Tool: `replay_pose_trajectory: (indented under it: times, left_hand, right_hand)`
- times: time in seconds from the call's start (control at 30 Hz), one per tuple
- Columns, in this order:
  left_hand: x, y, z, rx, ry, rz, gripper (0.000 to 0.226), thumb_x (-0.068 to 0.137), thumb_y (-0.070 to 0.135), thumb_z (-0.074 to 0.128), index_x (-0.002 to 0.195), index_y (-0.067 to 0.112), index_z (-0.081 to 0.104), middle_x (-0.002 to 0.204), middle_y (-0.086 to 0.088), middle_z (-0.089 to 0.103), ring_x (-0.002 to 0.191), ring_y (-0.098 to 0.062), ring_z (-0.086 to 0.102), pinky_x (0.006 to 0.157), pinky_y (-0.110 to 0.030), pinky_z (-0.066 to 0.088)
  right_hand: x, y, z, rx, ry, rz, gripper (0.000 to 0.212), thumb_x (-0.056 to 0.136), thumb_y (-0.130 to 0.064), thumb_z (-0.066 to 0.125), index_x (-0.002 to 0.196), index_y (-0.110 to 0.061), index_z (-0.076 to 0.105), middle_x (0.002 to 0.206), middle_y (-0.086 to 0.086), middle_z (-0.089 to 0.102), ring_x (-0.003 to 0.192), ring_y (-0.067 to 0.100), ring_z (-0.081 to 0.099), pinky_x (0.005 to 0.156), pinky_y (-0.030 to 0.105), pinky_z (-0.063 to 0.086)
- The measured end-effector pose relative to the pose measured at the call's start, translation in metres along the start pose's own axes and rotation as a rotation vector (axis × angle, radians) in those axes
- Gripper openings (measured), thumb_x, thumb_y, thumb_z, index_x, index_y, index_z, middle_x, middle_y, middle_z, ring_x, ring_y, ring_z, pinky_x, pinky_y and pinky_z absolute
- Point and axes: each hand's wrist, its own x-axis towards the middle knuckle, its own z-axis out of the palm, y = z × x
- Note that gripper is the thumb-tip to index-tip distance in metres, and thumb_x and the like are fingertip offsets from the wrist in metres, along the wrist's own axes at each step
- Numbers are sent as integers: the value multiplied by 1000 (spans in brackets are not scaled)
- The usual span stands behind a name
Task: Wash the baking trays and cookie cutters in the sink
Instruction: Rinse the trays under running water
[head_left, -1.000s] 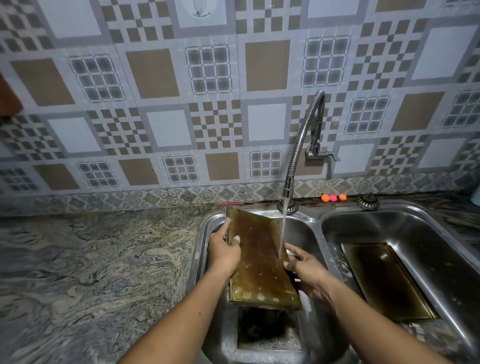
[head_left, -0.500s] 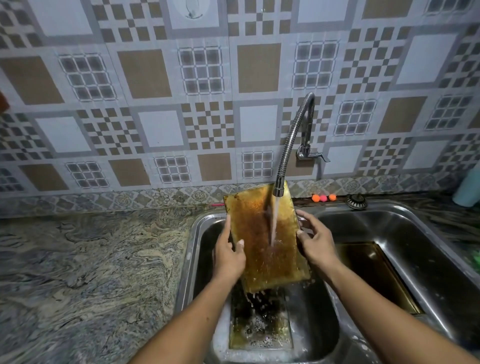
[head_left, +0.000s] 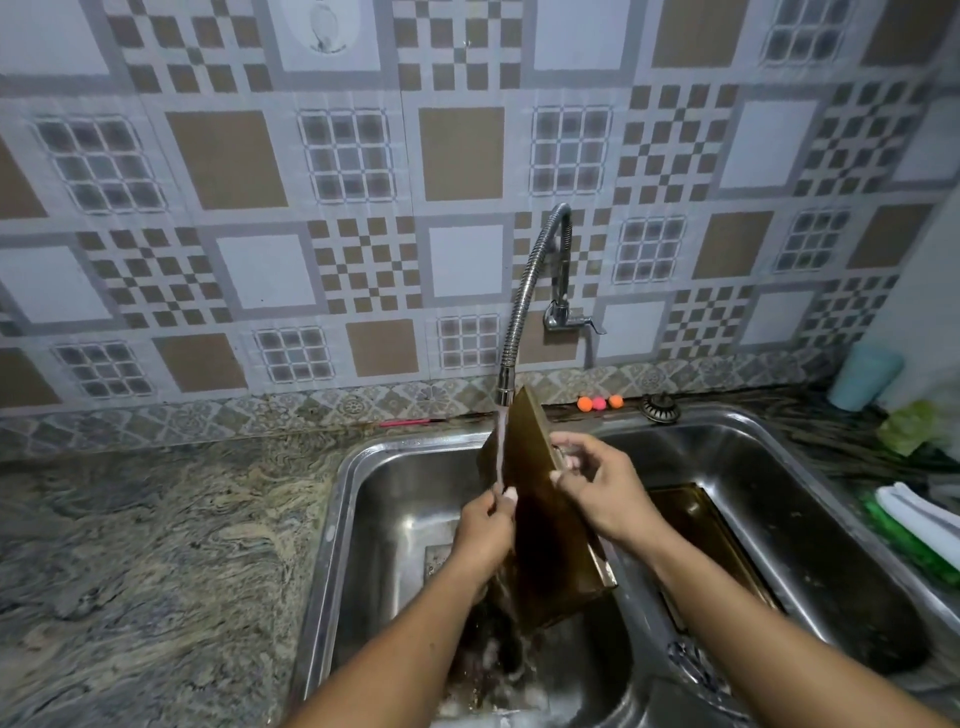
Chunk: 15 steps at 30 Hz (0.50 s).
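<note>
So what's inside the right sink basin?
A dark baking tray lies flat on the right basin floor. The right forearm covers its near edge, so anything there is hidden.

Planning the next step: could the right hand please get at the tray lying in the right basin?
Probably yes, once freed: the right hand grips the held tray, but the second tray lies uncovered close beside it.

We find no readable text, label or number. The mark on the wall hook (head_left: 322, 31), top centre, is too blurred.
</note>
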Motion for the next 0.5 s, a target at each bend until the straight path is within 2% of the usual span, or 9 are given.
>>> replay_pose_trajectory:
  times: [0.07,0.17,0.23,0.33,0.37,0.4,0.47,0.5]
  left_hand:
    - [-3,9,5,-102,-37,-76,48,102,57,44,114,18,71,100,-3,74,89,-22,68,78,-40,58]
    - [-3,18,3,-311,-111,-162,67,93,75,42,111,20,75,103,-11,78,88,-31,75,68,-43,60]
    - [-4,24,-1,-349,-85,-139,57,97,66,47,112,17,73,97,-10,78,84,-31,74,65,-42,60]
    - [-7,27,-1,-232,86,-33,32,105,40,48,110,14,67,90,-8,74,74,-20,69,54,-28,53]
    - [-6,24,-2,-139,168,22,30,106,36,47,113,14,65,98,-9,74,79,-19,68,60,-29,54]
    - [-3,20,-3,-38,242,71,31,106,35,44,120,14,63,113,-11,72,92,-22,68,75,-33,56]
    - [-2,16,-3,90,325,105,42,107,33,38,142,13,52,142,-9,59,125,-27,57,108,-41,45]
    - [-5,17,0,72,346,102,45,109,30,37,151,15,43,148,-6,52,135,-27,51,115,-41,39]
  right_hand:
    - [-3,3,9,-2,-15,-4,40,83,9,69,115,-16,64,82,-1,65,67,6,63,68,23,55]
    - [-6,8,20,25,-53,37,32,83,6,73,108,-12,64,76,2,66,62,5,62,65,24,55]
    - [-6,13,24,35,-94,30,22,86,4,70,105,-7,66,80,7,70,68,5,65,67,17,53]
    - [-6,17,24,16,-173,41,15,94,-3,62,105,-11,70,88,5,76,79,2,68,69,13,49]
    - [-5,20,22,29,-195,65,16,96,-4,59,105,-12,69,90,5,77,81,3,69,69,14,49]
    - [-4,23,20,33,-204,79,16,97,-4,58,104,-13,70,92,4,77,83,4,69,70,16,49]
    - [0,35,8,-79,-121,61,16,95,-9,62,100,-21,72,97,-4,75,90,4,67,80,20,48]
    - [4,42,-1,-192,-62,55,15,93,-14,65,99,-26,72,102,-9,71,95,5,64,87,23,48]
